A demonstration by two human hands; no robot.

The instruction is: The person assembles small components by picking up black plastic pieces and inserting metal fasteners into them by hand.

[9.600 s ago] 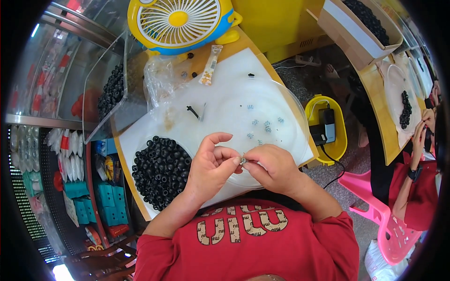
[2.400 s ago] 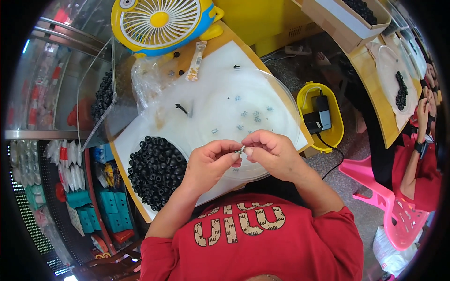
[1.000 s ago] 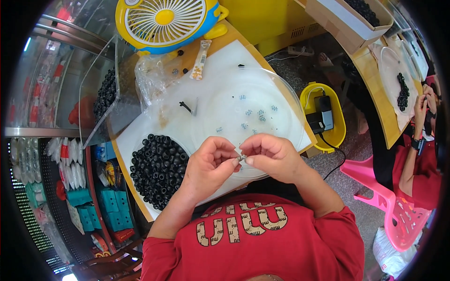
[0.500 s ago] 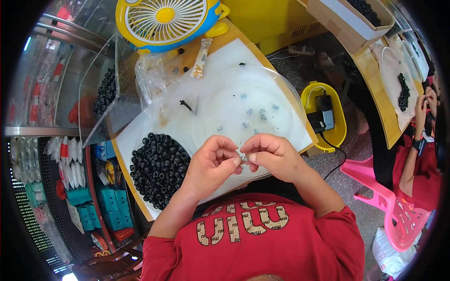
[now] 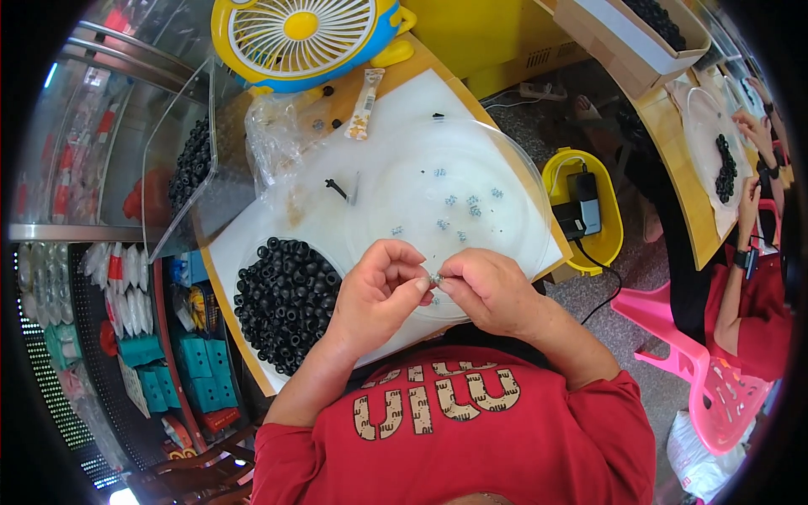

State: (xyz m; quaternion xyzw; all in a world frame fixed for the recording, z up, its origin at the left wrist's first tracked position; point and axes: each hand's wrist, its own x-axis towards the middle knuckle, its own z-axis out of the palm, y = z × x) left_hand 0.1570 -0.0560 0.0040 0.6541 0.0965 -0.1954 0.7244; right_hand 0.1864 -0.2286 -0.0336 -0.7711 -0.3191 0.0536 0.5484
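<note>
My left hand (image 5: 376, 296) and my right hand (image 5: 492, 290) meet over the near edge of a round clear tray (image 5: 526, 160). Both pinch a tiny silvery piece (image 5: 434, 279) between thumb and fingertips; its exact kind is too small to make out. Several small bluish-grey clusters (image 5: 474, 206) lie scattered on the tray beyond my hands. Beside my left forearm sits a big heap of round black beads with holes (image 5: 286, 299). A short black stick-like piece (image 5: 336, 188) lies farther off on the white sheet (image 5: 231, 231).
A yellow and blue fan (image 5: 300, 29), a crumpled plastic bag (image 5: 273, 139) and a narrow packet (image 5: 365, 103) occupy the table's far side. A clear bin of black pieces (image 5: 190, 164) stands left. Rightward are a yellow bucket (image 5: 619, 231), a pink chair (image 5: 703, 362) and another person's hands.
My right hand's fingers have shifted slightly around the silvery piece, and both hands have risen a little. At the far right, another person's hands have moved apart.
</note>
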